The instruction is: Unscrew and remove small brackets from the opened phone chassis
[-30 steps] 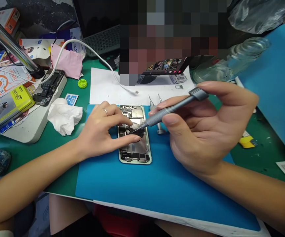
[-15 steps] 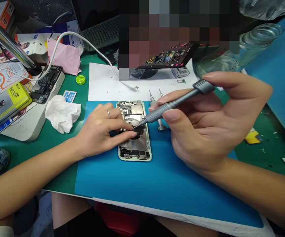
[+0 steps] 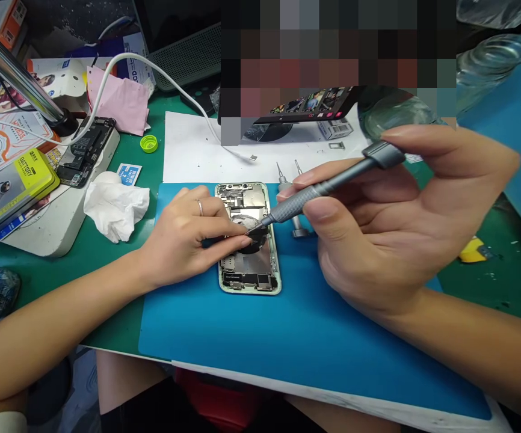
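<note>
An opened phone (image 3: 251,264) with a pale green frame lies face down on a blue mat (image 3: 287,337), its inner parts exposed. My left hand (image 3: 188,237), a ring on one finger, rests on the phone's left half with fingers pressed on a dark round part in the middle. My right hand (image 3: 391,222) grips a grey precision screwdriver (image 3: 328,187), index finger on its cap. The tip touches the phone's middle, right by my left fingertips.
Two spare screwdrivers (image 3: 293,201) lie right of the phone. A crumpled tissue (image 3: 116,207), a white pad with another opened phone (image 3: 84,150), a white cable, a green cap (image 3: 149,143) and boxes sit at the left. A propped phone (image 3: 305,108) stands behind on white paper.
My view has shifted slightly. My left fingers have curled closer to the phone's middle, and the screwdriver tip stays there with the right hand a little higher.
</note>
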The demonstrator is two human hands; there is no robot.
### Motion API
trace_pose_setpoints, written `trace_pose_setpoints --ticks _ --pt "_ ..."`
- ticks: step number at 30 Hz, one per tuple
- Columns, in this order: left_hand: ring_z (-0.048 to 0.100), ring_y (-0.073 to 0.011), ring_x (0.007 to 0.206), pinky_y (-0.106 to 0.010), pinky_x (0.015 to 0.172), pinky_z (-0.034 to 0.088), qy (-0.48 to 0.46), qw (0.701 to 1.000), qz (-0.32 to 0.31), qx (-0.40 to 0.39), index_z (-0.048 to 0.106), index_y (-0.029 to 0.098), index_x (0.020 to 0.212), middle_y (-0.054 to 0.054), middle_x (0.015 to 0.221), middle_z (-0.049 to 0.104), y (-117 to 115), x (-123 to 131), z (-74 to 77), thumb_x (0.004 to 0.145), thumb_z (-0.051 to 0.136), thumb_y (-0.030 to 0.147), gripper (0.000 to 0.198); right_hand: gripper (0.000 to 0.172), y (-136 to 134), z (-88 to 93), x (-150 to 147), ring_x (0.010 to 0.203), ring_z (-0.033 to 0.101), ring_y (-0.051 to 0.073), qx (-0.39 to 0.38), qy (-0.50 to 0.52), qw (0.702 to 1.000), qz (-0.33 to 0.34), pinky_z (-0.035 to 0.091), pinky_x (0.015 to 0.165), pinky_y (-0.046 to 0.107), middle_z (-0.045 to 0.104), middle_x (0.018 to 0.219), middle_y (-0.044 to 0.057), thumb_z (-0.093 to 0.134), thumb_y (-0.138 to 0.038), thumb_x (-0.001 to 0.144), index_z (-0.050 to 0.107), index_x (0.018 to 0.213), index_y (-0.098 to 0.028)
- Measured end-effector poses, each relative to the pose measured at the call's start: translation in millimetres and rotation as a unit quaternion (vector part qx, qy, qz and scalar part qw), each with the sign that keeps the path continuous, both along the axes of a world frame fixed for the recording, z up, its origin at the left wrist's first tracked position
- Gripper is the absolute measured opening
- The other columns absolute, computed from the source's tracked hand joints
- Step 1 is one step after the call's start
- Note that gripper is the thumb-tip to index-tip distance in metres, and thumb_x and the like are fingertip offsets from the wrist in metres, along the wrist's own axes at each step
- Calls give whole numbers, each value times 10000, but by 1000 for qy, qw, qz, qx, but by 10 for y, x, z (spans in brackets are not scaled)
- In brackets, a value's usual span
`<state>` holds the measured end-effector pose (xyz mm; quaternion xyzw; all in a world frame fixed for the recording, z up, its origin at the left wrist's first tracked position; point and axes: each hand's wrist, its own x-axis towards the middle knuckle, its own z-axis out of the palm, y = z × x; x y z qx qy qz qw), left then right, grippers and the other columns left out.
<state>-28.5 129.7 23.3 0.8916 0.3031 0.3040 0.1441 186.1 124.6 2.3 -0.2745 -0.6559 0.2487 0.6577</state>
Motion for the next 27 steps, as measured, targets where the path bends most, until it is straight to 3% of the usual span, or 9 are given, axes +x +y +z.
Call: trace_pose_setpoints --ticks 14,27 --pt "537 -150 718 -334 701 368 3 1000 -3 -3 790 196 944 -21 777 712 -1 -3 21 977 692 330 169 610 58 -21 -38 819 725 117 36 14 999 -4 658 573 216 650 1017 -39 754 -95 822 598 1333 -390" --pt "543 -153 732 -335 712 365 12 1000 3 -9 786 206 958 -20 802 716 -8 1 16 981 684 354 181 517 -1 -25 -35 815 745 174 -17 2 1000 -26 636 513 250 647 1010 -28 766 -277 867 575 1308 -468"
